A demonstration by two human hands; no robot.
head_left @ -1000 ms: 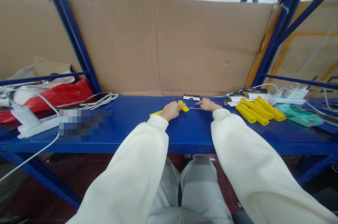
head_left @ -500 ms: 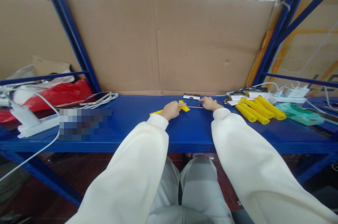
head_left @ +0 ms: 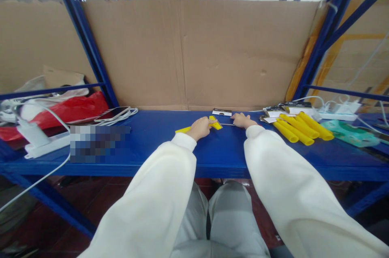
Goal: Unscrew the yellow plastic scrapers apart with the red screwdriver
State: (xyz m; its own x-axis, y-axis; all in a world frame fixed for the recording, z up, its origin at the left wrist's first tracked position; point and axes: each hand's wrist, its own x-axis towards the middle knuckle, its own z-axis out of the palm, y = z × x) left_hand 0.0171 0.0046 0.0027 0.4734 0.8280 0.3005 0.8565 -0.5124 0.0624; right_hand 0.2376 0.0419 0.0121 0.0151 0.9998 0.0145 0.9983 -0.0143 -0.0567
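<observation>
My left hand (head_left: 199, 128) is closed around a yellow tool (head_left: 215, 123) lying low over the blue shelf. Its flared, flat yellow end sticks out past my fingers, and a yellow length shows on the other side by the wrist. From the flared end a thin pale rod (head_left: 227, 124) runs right to my right hand (head_left: 242, 120). The fingers there are bent in at the rod's far end; what lies beneath them is hidden. Just behind the rod lies a small black-and-white card (head_left: 221, 112).
Several yellow tubes (head_left: 299, 128) with black-and-white cards lie right of my hands, beside a green packet (head_left: 351, 132) and white plugs (head_left: 342, 108). Left are a white power strip (head_left: 48, 144), cables and a red bag (head_left: 73, 108). A cardboard panel (head_left: 182, 55) stands behind the blue shelf (head_left: 152, 136).
The whole view has shifted slightly, so everything sits a little further right. Both hands keep nearly the same pose, and the yellow tool stays in my left hand.
</observation>
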